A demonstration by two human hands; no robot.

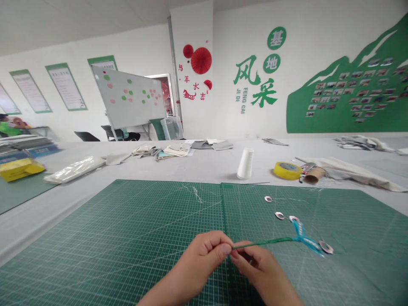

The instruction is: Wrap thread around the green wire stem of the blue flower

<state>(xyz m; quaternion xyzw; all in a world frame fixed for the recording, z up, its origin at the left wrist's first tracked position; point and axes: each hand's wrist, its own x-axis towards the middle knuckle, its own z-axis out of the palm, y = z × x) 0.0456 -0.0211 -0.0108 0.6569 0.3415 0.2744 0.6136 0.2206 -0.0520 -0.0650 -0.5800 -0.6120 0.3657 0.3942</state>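
A thin green wrapped stem [270,242] runs rightward from my fingers and ends in blue looped pieces [304,239] with pale strips along them. My left hand [207,259] is closed, thumb and forefinger pinching the stem's left end. Close beside it, my right hand [258,263] is closed too, its fingertips against the stem near the same end; the exact contact is partly hidden. Around the blue loops are small oval pieces with pale rims and dark centres: one oval piece [279,216] and another [268,199] lie on the right cutting mat [344,212].
A left cutting mat [127,225] adjoins the right one. Behind stand a white thread cone [245,163], yellow tape roll [287,170] and cardboard tube [315,174]. Cloth pieces [178,149] lie further back. A plastic-wrapped bundle [76,169] and yellow box [21,169] are left.
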